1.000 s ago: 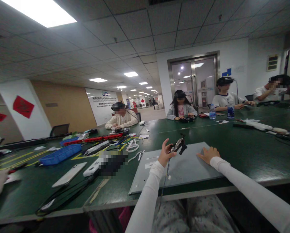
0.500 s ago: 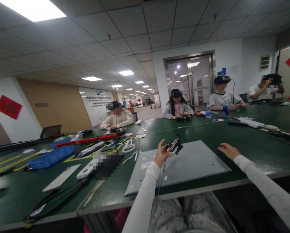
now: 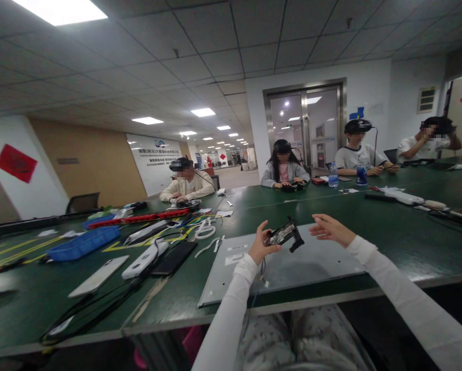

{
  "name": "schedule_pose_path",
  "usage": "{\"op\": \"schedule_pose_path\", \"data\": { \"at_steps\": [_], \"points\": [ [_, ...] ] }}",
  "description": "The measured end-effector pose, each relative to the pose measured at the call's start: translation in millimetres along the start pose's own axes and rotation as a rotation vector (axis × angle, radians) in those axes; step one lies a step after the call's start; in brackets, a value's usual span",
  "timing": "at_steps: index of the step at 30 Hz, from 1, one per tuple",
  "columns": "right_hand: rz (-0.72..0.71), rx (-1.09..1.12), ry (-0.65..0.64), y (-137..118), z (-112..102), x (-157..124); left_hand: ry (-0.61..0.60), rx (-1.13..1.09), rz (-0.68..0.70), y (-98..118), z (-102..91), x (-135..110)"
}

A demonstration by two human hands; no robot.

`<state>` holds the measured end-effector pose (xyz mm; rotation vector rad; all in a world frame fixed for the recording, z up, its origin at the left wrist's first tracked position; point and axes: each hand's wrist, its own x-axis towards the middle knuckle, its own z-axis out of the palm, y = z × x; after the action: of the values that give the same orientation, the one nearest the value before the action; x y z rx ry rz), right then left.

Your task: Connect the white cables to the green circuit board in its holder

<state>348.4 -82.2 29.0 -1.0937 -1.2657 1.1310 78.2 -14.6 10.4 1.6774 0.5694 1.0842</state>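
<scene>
My left hand [image 3: 262, 245] is closed on a small black electronic part with a circuit board [image 3: 284, 234], held up over a grey metal plate [image 3: 324, 260] that lies on the green table [image 3: 401, 237]. A thin wire hangs from the part down past my wrist. My right hand [image 3: 327, 229] hovers just right of the part with its fingers apart, holding nothing and not touching it.
To the left lie a white phone [image 3: 98, 276], a white remote-like device [image 3: 140, 263], a black phone [image 3: 174, 257], cables, a blue tray [image 3: 82, 243] and a red strip [image 3: 138, 219]. Several people sit along the table's far side, with bottles [image 3: 333, 176] near them.
My right hand lifted off the table, swung out to the right, then came back in beside the part. My left hand tilted the part slightly. The camera shifted a little.
</scene>
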Motion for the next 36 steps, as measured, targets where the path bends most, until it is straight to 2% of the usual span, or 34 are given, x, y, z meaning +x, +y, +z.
{"op": "schedule_pose_path", "data": {
  "at_steps": [2, 3, 5, 7, 10, 13, 17, 21, 27, 32, 36],
  "points": [
    [0.05, 0.155, -0.068, -6.7, 36.0, 18.1, -0.019, 0.064, 0.02, 0.4, 2.7, -2.3],
    [0.066, 0.181, -0.061, -6.1, 50.3, 28.4, -0.02, 0.103, 0.034, 0.1, 3.8, -3.7],
    [0.052, 0.176, 0.028, 2.3, 70.1, 49.4, 0.0, 0.194, 0.065, -1.4, 4.6, -6.5],
    [-0.007, 0.152, 0.133, 17.1, 78.4, 67.6, 0.036, 0.286, 0.093, -3.1, 2.2, -7.3],
    [-0.034, 0.129, 0.26, 41.6, 74.6, 83.8, 0.058, 0.348, 0.067, -3.4, -10.8, -0.4],
    [0.001, 0.161, 0.307, 58.9, 62.8, 87.2, 0.115, 0.394, -0.061, -1.9, -32.4, 14.8],
    [0.019, 0.243, 0.381, 68.1, 50.4, 84.9, 0.196, 0.703, -0.249, -8.4, -51.7, 26.3],
    [0.032, 0.304, 0.412, 68.6, 46.6, 82.9, 0.241, 0.878, -0.191, -22.4, -43.9, 14.5],
    [0.053, 0.325, 0.387, 64.2, 50.0, 76.9, 0.15, 1.012, -0.086, -27.5, -31.9, -0.9],
    [0.076, 0.364, 0.369, 64.6, 53.2, 76.8, 0.151, 1.048, -0.067, -28.4, -35.9, -0.3],
    [0.078, 0.365, 0.351, 66.9, 54.1, 78.2, 0.192, 0.969, -0.115, -26.8, -37.6, -0.7]
  ]
}}
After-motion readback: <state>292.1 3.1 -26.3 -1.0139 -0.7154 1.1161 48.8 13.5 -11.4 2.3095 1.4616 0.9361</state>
